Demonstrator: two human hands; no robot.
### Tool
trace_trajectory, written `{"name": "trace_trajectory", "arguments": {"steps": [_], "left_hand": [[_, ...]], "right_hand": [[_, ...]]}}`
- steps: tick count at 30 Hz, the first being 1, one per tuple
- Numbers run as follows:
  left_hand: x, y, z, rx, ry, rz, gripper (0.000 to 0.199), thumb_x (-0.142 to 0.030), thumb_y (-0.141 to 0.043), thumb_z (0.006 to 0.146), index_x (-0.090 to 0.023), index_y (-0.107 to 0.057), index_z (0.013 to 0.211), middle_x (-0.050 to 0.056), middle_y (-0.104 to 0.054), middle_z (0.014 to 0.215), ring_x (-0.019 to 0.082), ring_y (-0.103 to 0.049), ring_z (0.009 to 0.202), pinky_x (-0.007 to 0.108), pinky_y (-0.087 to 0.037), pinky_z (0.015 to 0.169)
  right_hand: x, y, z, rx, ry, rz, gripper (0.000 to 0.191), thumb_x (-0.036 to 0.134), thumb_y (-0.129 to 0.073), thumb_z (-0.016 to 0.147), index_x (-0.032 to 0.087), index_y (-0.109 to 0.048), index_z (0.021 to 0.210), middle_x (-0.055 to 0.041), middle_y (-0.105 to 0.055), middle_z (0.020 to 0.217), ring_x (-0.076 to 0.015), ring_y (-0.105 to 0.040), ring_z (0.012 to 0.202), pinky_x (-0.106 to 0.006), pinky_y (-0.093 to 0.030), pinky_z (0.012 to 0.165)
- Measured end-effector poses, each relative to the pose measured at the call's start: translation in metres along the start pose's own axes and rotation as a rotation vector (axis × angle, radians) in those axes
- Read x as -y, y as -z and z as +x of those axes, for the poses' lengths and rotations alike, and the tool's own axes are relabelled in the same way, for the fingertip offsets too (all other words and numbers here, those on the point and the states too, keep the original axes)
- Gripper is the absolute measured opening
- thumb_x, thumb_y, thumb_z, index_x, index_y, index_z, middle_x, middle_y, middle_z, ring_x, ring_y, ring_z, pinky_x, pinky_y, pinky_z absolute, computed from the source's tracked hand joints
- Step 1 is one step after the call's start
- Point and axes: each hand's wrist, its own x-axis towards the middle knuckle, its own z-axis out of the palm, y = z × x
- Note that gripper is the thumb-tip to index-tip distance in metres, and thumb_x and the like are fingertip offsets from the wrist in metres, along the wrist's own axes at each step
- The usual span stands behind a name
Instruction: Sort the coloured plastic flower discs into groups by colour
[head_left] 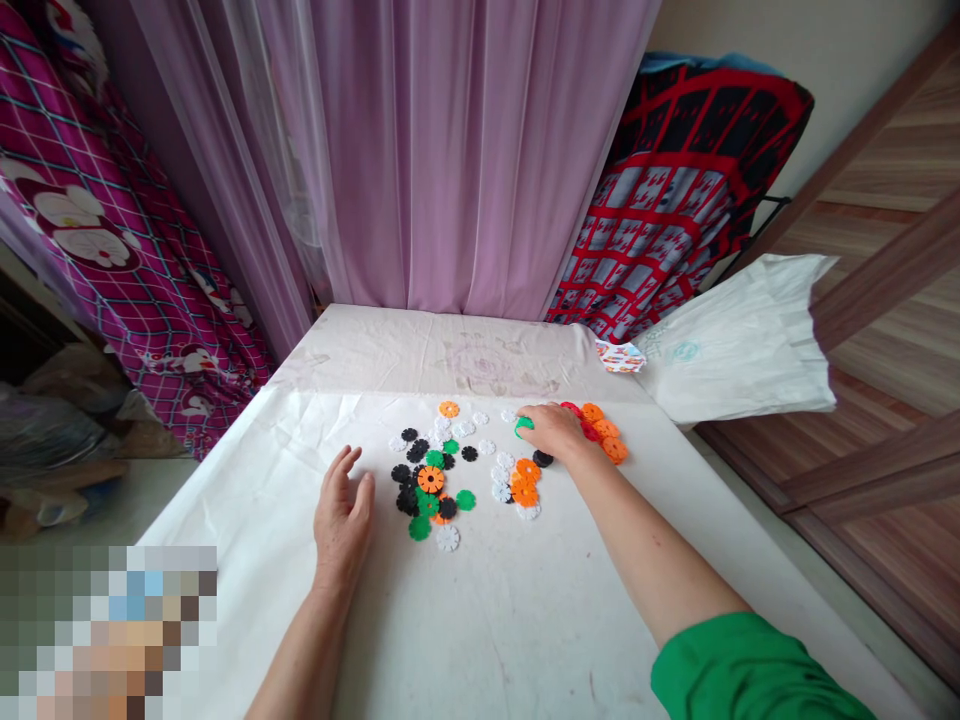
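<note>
My left hand (343, 520) hovers over the left of the table with thumb and fingers apart and nothing in it. Just right of it lies a mixed heap of notched plastic discs, with an orange disc (430, 479) on top and black discs (409, 499), green discs (419, 528) and a white disc (448, 539) around it. My right hand (556, 430) reaches past a smaller group of orange discs (525, 490) and white ones. A green disc (523, 427) shows at its fingertips, which look closed on it. Beside that hand, red and orange discs (613, 450) form a pile, partly covered.
The discs lie on a table with a white cover (480, 620). A white bag (742, 340) and a small patterned paper piece (620, 356) are at the far right corner. Purple curtains (465, 150) hang behind; a wooden cabinet (892, 380) stands right.
</note>
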Motion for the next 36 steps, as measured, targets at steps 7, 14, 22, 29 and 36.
{"name": "trace_trajectory", "arguments": {"steps": [7, 14, 22, 29, 36], "left_hand": [[-0.001, 0.001, -0.001, -0.002, -0.002, -0.008, 0.040, -0.038, -0.054, 0.086, -0.027, -0.060, 0.124, 0.006, -0.052, 0.143, 0.023, -0.050, 0.130, 0.041, -0.035, 0.113], [-0.002, 0.000, -0.001, -0.011, -0.011, 0.004, 0.038, -0.036, -0.054, 0.086, -0.027, -0.060, 0.122, 0.005, -0.053, 0.143, 0.022, -0.049, 0.130, 0.040, -0.035, 0.113], [0.003, -0.001, 0.000, -0.002, -0.017, -0.004, 0.039, -0.036, -0.054, 0.086, -0.027, -0.059, 0.124, 0.006, -0.051, 0.144, 0.022, -0.048, 0.132, 0.040, -0.035, 0.113], [0.002, 0.000, 0.001, 0.004, -0.006, 0.000, 0.039, -0.036, -0.054, 0.086, -0.027, -0.059, 0.123, 0.006, -0.051, 0.144, 0.023, -0.048, 0.131, 0.040, -0.035, 0.113], [-0.001, 0.000, 0.001, 0.002, -0.011, 0.003, 0.040, -0.037, -0.055, 0.085, -0.027, -0.060, 0.123, 0.005, -0.052, 0.143, 0.023, -0.049, 0.131, 0.040, -0.034, 0.113]], "right_hand": [[0.016, 0.000, -0.016, -0.176, 0.083, 0.092, 0.033, 0.032, -0.057, 0.086, 0.023, -0.067, 0.116, -0.0088, -0.068, 0.116, -0.0246, -0.056, 0.109, -0.034, -0.039, 0.090], [0.108, -0.021, -0.064, -0.099, 0.303, 0.352, 0.017, 0.037, -0.059, 0.085, 0.028, -0.070, 0.095, -0.0010, -0.071, 0.096, -0.0179, -0.063, 0.092, -0.026, -0.042, 0.075], [0.143, -0.026, -0.064, -0.075, 0.123, 0.440, 0.026, 0.031, -0.057, 0.083, 0.026, -0.064, 0.108, -0.0043, -0.070, 0.104, -0.0198, -0.064, 0.096, -0.028, -0.045, 0.078], [0.100, -0.050, -0.080, -0.173, 0.026, 0.978, 0.019, 0.026, -0.050, 0.084, 0.025, -0.065, 0.095, -0.0007, -0.073, 0.093, -0.0151, -0.067, 0.082, -0.026, -0.050, 0.077], [-0.006, -0.089, -0.115, -0.292, -0.304, 1.008, 0.023, 0.035, -0.050, 0.080, 0.023, -0.064, 0.095, -0.0020, -0.071, 0.084, -0.0182, -0.066, 0.076, -0.028, -0.051, 0.069]]}}
